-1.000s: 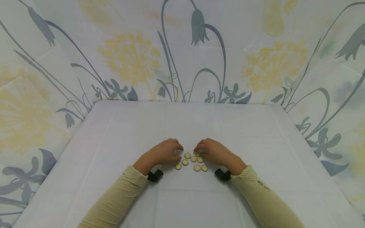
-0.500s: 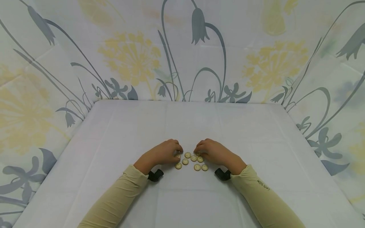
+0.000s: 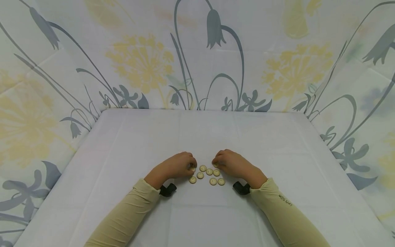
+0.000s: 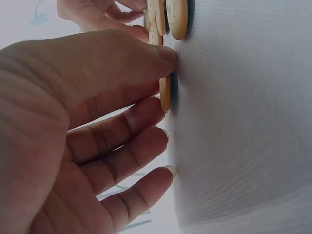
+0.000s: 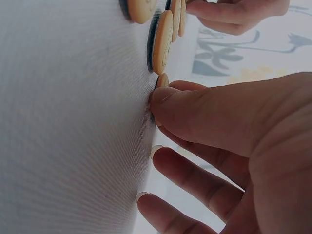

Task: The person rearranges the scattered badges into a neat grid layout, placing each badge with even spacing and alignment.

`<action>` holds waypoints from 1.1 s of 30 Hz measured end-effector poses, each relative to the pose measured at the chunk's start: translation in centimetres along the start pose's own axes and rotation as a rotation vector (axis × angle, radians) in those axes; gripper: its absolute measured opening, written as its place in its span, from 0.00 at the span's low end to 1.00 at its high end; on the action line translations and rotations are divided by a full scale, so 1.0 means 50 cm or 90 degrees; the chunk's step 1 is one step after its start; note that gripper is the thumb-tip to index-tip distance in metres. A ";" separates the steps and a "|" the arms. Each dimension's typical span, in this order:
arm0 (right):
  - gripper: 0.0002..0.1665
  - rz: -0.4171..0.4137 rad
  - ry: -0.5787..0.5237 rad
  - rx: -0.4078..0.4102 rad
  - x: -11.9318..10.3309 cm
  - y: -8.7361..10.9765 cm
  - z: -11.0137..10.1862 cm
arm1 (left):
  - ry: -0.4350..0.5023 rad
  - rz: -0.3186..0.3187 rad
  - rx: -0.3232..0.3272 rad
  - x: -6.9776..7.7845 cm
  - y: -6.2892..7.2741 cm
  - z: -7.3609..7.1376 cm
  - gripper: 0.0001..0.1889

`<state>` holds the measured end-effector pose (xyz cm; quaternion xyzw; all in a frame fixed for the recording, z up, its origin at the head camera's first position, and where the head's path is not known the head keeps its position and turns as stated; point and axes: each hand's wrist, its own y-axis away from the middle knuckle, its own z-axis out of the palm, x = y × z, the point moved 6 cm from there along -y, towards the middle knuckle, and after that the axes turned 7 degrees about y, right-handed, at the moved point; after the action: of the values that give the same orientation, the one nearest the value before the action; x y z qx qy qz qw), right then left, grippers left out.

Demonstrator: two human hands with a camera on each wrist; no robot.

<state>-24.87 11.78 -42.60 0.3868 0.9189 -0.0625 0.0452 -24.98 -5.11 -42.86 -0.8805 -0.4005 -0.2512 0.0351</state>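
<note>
My left hand (image 3: 176, 166) pinches a round pale wooden button (image 4: 165, 95) by its edges at the left of a loose group, thumb on the near side and a finger beyond. At the group's far right, my right hand (image 3: 237, 165) has thumb and forefinger on another such button (image 5: 162, 80), mostly covered by the thumb in the right wrist view. Between the hands lie several more buttons (image 3: 209, 172) flat on the white cloth. A pair of buttons (image 3: 221, 181) sits nearest me, and a single button (image 3: 192, 179) lies just below the left fingertips.
The white cloth (image 3: 197, 219) covers the whole table. Behind and at both sides stand flower-printed curtains (image 3: 197, 68). A black wrist device (image 3: 168, 190) is on the left wrist and a similar black device (image 3: 241, 188) on the right.
My left thumb and fingers have closed on the left button, which has come into view. My right fingertips have drawn slightly right with their button. The other buttons stay where they lay.
</note>
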 end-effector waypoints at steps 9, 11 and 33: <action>0.12 0.048 -0.020 -0.024 0.009 -0.003 0.005 | 0.027 -0.020 0.013 -0.006 -0.001 -0.002 0.10; 0.12 0.052 -0.023 -0.025 0.010 -0.003 0.006 | 0.030 -0.025 0.016 -0.010 -0.002 -0.001 0.10; 0.12 0.063 -0.031 -0.032 0.011 -0.002 0.005 | 0.027 -0.050 0.102 -0.055 0.001 -0.033 0.12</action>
<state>-25.34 12.06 -42.91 0.4286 0.8987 -0.0468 0.0804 -27.15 -7.47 -42.69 -0.8529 -0.4529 -0.2381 0.1040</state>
